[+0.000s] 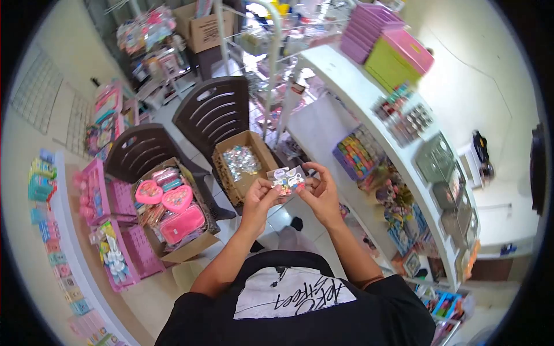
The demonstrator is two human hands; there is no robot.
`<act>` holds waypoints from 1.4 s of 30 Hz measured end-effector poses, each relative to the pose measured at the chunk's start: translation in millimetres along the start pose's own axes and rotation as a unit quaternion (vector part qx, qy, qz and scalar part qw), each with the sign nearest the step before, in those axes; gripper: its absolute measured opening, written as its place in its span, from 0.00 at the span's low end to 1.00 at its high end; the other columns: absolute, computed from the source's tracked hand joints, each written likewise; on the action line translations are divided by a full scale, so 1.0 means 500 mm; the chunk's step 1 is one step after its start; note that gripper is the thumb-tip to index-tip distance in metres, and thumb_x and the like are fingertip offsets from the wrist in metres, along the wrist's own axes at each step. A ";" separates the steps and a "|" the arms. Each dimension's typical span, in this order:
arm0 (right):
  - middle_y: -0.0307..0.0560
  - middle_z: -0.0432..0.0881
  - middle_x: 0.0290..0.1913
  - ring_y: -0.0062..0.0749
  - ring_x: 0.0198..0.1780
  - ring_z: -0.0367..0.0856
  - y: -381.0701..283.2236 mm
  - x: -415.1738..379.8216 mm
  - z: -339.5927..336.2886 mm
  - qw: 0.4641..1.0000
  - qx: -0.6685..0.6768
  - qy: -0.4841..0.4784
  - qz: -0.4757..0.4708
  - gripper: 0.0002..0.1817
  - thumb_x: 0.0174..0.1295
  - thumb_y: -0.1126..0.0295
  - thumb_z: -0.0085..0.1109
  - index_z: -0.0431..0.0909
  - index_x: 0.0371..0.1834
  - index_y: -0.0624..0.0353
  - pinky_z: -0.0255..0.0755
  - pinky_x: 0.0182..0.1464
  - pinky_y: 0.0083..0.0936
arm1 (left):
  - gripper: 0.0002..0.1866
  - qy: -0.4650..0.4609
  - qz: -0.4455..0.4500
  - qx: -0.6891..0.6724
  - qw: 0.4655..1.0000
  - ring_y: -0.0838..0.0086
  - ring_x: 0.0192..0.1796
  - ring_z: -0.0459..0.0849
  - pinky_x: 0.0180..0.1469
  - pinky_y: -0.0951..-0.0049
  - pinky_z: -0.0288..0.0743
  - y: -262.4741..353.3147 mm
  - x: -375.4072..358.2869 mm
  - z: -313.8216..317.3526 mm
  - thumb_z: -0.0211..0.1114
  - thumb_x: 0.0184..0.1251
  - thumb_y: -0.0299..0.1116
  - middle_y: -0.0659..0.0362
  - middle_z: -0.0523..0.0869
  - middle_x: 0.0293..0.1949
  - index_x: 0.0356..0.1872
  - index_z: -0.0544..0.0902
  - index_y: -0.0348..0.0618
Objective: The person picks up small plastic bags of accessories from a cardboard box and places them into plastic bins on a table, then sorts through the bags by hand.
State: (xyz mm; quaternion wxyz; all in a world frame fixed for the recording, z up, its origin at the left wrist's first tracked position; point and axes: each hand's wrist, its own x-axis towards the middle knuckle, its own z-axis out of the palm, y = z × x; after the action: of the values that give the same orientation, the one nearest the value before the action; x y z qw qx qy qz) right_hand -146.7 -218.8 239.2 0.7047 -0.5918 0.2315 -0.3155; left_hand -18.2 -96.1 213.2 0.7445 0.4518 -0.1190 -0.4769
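Observation:
Between my two hands is a small clear packet (287, 180) with little colourful pieces and a pale top. My left hand (262, 196) pinches its left side with thumb and fingers. On the right side, my right hand (321, 193) grips it the same way, thumb in front. The exact kind of the pieces is too small to make out. Just beyond my left hand, an open cardboard box (262, 149) rests on a brown plastic chair (214, 106) and holds many small shiny packets (241, 162).
At left, another cardboard box (193, 245) holds pink heart-shaped cases (177, 199) and pouches. Pink crates (144, 251) stand beside it. A white shelf unit (398, 130) curves along my right, carrying a purple basket (352, 153) and a green-pink bin (398, 57). Metal racks stand ahead.

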 end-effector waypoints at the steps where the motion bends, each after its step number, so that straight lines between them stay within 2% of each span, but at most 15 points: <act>1: 0.42 0.76 0.55 0.21 0.49 0.79 -0.011 -0.017 -0.028 0.999 -0.030 0.013 -0.018 0.34 0.56 0.83 0.67 0.68 0.69 0.58 0.76 0.52 0.20 | 0.09 -0.043 0.003 0.017 0.999 0.73 0.49 0.86 0.51 0.72 0.82 -0.009 0.000 0.020 0.64 0.71 0.26 0.54 0.85 0.46 0.47 0.75 0.40; 5: 0.41 0.81 0.47 0.20 0.46 0.79 -0.080 -0.095 -0.126 0.992 -0.113 0.048 -0.038 0.25 0.60 0.78 0.65 0.76 0.63 0.59 0.73 0.50 0.22 | 0.16 -0.140 0.024 0.074 0.987 0.75 0.48 0.85 0.51 0.73 0.82 -0.040 -0.011 0.144 0.64 0.71 0.24 0.55 0.85 0.46 0.57 0.75 0.34; 9: 0.36 0.83 0.39 0.14 0.40 0.77 -0.152 -0.189 -0.244 0.975 -0.178 0.125 -0.047 0.15 0.61 0.76 0.66 0.82 0.51 0.60 0.70 0.44 0.16 | 0.10 -0.235 0.016 0.111 0.966 0.77 0.47 0.84 0.50 0.75 0.81 -0.097 -0.009 0.262 0.63 0.72 0.25 0.56 0.85 0.45 0.50 0.79 0.32; 13: 0.42 0.81 0.49 0.22 0.46 0.80 -0.288 -0.308 -0.398 0.957 -0.187 0.184 -0.122 0.16 0.61 0.82 0.65 0.78 0.52 0.63 0.76 0.47 0.21 | 0.07 -0.309 -0.002 0.131 0.942 0.77 0.45 0.84 0.50 0.76 0.80 -0.137 -0.020 0.413 0.63 0.71 0.23 0.56 0.85 0.46 0.46 0.81 0.32; 14: 0.40 0.79 0.48 0.17 0.39 0.76 -0.323 -0.335 -0.436 0.949 -0.149 0.227 -0.159 0.20 0.61 0.80 0.67 0.75 0.55 0.61 0.73 0.44 0.17 | 0.06 -0.317 0.039 0.144 0.937 0.78 0.45 0.84 0.50 0.76 0.79 -0.140 -0.027 0.450 0.64 0.71 0.23 0.56 0.85 0.45 0.45 0.82 0.33; 16: 0.42 0.75 0.51 0.23 0.43 0.81 -0.416 -0.404 -0.519 0.918 -0.170 0.301 -0.197 0.31 0.58 0.81 0.69 0.67 0.64 0.59 0.78 0.46 0.21 | 0.06 -0.337 0.075 0.159 0.925 0.78 0.45 0.83 0.50 0.76 0.78 -0.156 -0.033 0.510 0.64 0.70 0.22 0.56 0.86 0.45 0.44 0.83 0.33; 19: 0.46 0.78 0.52 0.24 0.46 0.82 -0.547 -0.474 -0.641 0.889 -0.216 0.354 -0.195 0.29 0.57 0.81 0.67 0.70 0.64 0.63 0.78 0.46 0.19 | 0.07 -0.346 0.092 0.157 0.920 0.78 0.45 0.83 0.50 0.76 0.77 -0.180 -0.036 0.576 0.67 0.67 0.22 0.55 0.85 0.46 0.45 0.83 0.33; 23: 0.44 0.82 0.45 0.21 0.43 0.82 -0.601 -0.463 -0.806 0.871 -0.328 0.332 -0.155 0.23 0.58 0.76 0.67 0.75 0.58 0.64 0.75 0.43 0.20 | 0.07 -0.352 0.117 0.155 0.915 0.77 0.45 0.83 0.50 0.76 0.78 -0.216 -0.037 0.649 0.66 0.68 0.24 0.55 0.85 0.46 0.44 0.82 0.34; 25: 0.45 0.83 0.42 0.20 0.41 0.81 -0.602 -0.426 -0.850 0.888 -0.383 0.252 -0.024 0.22 0.57 0.72 0.67 0.77 0.56 0.64 0.75 0.43 0.21 | 0.07 -0.334 0.081 0.147 0.928 0.77 0.45 0.83 0.51 0.75 0.78 -0.232 -0.042 0.676 0.66 0.69 0.24 0.54 0.85 0.45 0.44 0.82 0.34; 29: 0.49 0.84 0.43 0.30 0.39 0.84 -0.559 -0.337 -0.879 0.877 -0.452 0.164 0.000 0.23 0.56 0.68 0.68 0.78 0.54 0.65 0.77 0.45 0.26 | 0.06 -0.316 0.098 0.156 0.930 0.76 0.44 0.83 0.51 0.75 0.78 -0.262 -0.050 0.700 0.65 0.69 0.24 0.54 0.85 0.44 0.43 0.81 0.33; 31: 0.50 0.83 0.45 0.36 0.42 0.85 -0.528 -0.322 -0.882 0.784 -0.607 0.128 -0.023 0.21 0.57 0.69 0.68 0.78 0.53 0.64 0.78 0.46 0.30 | 0.08 -0.312 0.094 0.189 0.927 0.79 0.43 0.82 0.50 0.76 0.75 -0.261 -0.056 0.705 0.66 0.68 0.27 0.57 0.85 0.42 0.44 0.81 0.36; 32: 0.50 0.83 0.45 0.36 0.42 0.85 -0.525 -0.324 -0.878 0.786 -0.605 0.125 -0.024 0.21 0.57 0.69 0.68 0.78 0.53 0.64 0.78 0.46 0.30 | 0.08 -0.308 0.094 0.191 0.927 0.79 0.43 0.82 0.50 0.76 0.75 -0.260 -0.056 0.705 0.66 0.68 0.27 0.57 0.85 0.42 0.44 0.81 0.36; 34: 0.52 0.83 0.46 0.43 0.48 0.82 -0.539 -0.335 -0.868 0.677 -0.715 0.115 -0.134 0.20 0.56 0.67 0.69 0.80 0.51 0.61 0.76 0.51 0.34 | 0.07 -0.295 0.085 0.185 0.933 0.79 0.44 0.82 0.48 0.77 0.76 -0.261 -0.055 0.704 0.66 0.68 0.27 0.57 0.85 0.42 0.44 0.81 0.36; 38: 0.46 0.84 0.45 0.43 0.51 0.79 -0.548 -0.333 -0.873 0.703 -0.708 -0.026 -0.061 0.14 0.56 0.68 0.68 0.82 0.45 0.58 0.73 0.54 0.37 | 0.07 -0.289 0.082 0.182 0.936 0.80 0.43 0.82 0.48 0.78 0.76 -0.260 -0.047 0.717 0.66 0.68 0.26 0.56 0.85 0.43 0.43 0.80 0.36; 42: 0.44 0.84 0.44 0.42 0.51 0.79 -0.537 -0.331 -0.875 0.667 -0.743 -0.050 -0.029 0.14 0.57 0.66 0.69 0.82 0.46 0.57 0.72 0.54 0.37 | 0.05 -0.338 0.112 0.174 0.918 0.78 0.42 0.82 0.47 0.77 0.77 -0.250 -0.041 0.767 0.65 0.68 0.24 0.55 0.83 0.42 0.41 0.81 0.36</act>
State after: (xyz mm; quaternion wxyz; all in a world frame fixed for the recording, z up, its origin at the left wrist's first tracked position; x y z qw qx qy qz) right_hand -613.6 -427.7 410.2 0.0332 -0.9406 0.3365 -0.0297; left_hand -337.2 -310.8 336.5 0.6186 0.3694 -0.4945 -0.4861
